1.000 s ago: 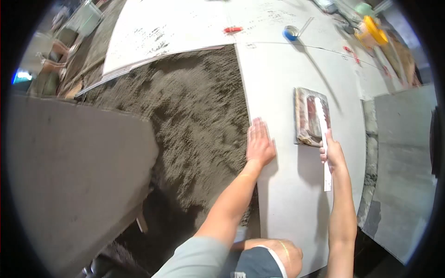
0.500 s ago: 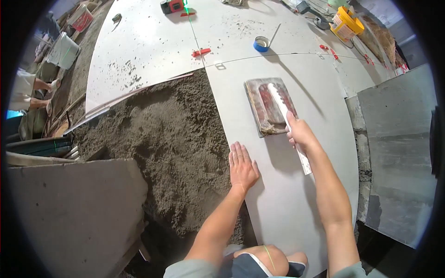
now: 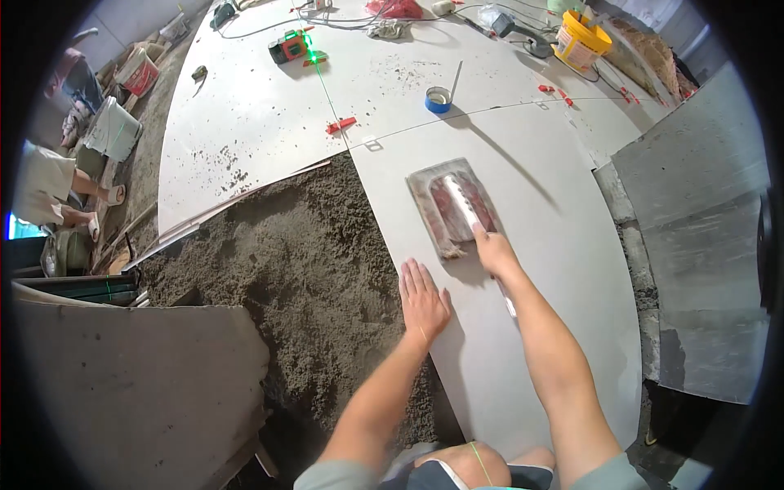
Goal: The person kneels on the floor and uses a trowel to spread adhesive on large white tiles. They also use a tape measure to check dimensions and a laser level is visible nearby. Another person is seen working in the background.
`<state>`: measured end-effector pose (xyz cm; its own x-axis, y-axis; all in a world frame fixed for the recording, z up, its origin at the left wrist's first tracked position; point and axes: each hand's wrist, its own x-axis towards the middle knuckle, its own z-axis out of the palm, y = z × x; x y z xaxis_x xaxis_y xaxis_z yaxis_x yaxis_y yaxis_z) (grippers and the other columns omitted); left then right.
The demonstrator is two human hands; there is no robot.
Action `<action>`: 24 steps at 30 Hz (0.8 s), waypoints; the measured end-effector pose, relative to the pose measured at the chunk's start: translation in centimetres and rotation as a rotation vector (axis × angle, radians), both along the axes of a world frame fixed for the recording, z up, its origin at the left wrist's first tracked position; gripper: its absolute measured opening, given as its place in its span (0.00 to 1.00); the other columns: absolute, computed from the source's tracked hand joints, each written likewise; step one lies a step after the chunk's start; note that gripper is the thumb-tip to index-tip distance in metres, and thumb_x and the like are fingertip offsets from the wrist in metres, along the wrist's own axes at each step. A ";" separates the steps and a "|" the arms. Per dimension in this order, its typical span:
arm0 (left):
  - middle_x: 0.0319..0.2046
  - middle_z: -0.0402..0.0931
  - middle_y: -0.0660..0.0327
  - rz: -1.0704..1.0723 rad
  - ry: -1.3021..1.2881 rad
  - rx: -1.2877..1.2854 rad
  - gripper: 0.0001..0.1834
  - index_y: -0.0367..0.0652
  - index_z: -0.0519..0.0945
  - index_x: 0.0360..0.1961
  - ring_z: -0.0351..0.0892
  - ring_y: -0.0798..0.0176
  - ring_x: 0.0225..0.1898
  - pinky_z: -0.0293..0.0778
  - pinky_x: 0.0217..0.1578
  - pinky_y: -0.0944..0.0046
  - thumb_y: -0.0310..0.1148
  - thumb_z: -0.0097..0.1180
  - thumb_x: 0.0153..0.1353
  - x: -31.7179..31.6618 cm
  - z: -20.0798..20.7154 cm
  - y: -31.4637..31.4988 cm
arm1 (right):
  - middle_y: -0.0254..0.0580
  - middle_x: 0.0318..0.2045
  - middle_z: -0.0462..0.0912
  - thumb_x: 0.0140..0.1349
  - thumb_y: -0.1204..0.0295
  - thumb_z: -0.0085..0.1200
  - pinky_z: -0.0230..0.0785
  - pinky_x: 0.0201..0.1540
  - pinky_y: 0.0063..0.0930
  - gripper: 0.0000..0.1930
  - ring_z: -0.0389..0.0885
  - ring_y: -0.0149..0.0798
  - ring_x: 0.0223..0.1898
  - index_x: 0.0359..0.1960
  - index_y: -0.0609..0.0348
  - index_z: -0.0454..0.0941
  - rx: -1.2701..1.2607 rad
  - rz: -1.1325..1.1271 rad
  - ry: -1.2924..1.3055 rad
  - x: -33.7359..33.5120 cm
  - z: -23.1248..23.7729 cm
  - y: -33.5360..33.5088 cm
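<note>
My left hand (image 3: 425,304) lies open with its fingers spread, pressed on the left edge of a large pale floor tile (image 3: 563,269). In my right hand (image 3: 495,253) is the long white handle of a tile beater, closed in my fingers. The tile beater (image 3: 447,192) has a flat rectangular head, smeared grey and reddish, over the tile's middle. Whether the head touches the tile I cannot tell. Left of the tile, loose grey sand mortar (image 3: 278,237) fills the gap. A green laser line runs along the far joint.
A laser level (image 3: 290,47) and a roll of blue tape (image 3: 438,100) stand on far tiles. Red wedges (image 3: 340,126) lie at the joints. A yellow bucket (image 3: 581,41) is back right. Grey slabs (image 3: 135,384) flank me; another person's legs (image 3: 82,192) show left.
The tile beater and my right hand have moved left. My view has tilted up, so more of the far floor shows. My left hand stays on the tile's edge.
</note>
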<state>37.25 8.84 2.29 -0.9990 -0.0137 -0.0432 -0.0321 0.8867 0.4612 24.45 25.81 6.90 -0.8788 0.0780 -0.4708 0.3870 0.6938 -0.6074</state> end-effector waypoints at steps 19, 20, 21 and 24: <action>0.74 0.40 0.30 -0.085 0.109 -0.330 0.49 0.20 0.49 0.72 0.33 0.35 0.78 0.32 0.76 0.47 0.59 0.38 0.70 -29.5 -1.6 -1.8 | 0.29 0.13 0.64 0.72 0.36 0.37 0.56 0.13 0.24 0.33 0.62 0.25 0.11 0.26 0.57 0.68 -0.227 -0.866 0.137 22.4 13.1 19.0; 0.74 0.41 0.30 -0.095 0.120 -0.332 0.49 0.20 0.49 0.72 0.34 0.35 0.78 0.33 0.76 0.47 0.59 0.38 0.70 -30.0 -1.7 -1.8 | 0.27 0.13 0.63 0.72 0.36 0.35 0.54 0.12 0.23 0.33 0.61 0.24 0.10 0.24 0.54 0.66 -0.183 -0.951 0.186 22.6 12.7 19.2; 0.74 0.42 0.30 -0.099 0.147 -0.347 0.49 0.20 0.49 0.72 0.35 0.35 0.77 0.34 0.76 0.47 0.59 0.38 0.70 -30.5 -1.7 -1.7 | 0.33 0.12 0.64 0.74 0.39 0.33 0.58 0.14 0.29 0.33 0.65 0.29 0.12 0.24 0.57 0.66 -0.155 -0.979 0.239 22.5 12.2 19.3; 0.74 0.43 0.31 -0.093 0.124 -0.348 0.50 0.20 0.50 0.72 0.37 0.36 0.77 0.36 0.76 0.48 0.60 0.39 0.69 -31.7 -1.6 -1.3 | 0.39 0.12 0.68 0.75 0.40 0.32 0.62 0.17 0.39 0.36 0.71 0.37 0.13 0.19 0.59 0.66 0.238 -0.770 0.371 17.8 5.8 18.4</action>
<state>5.59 7.51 0.66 -0.9940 0.0847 0.0698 0.0930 0.9875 0.1275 42.21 44.24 12.72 -0.6344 0.7705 -0.0621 0.6058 0.4457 -0.6590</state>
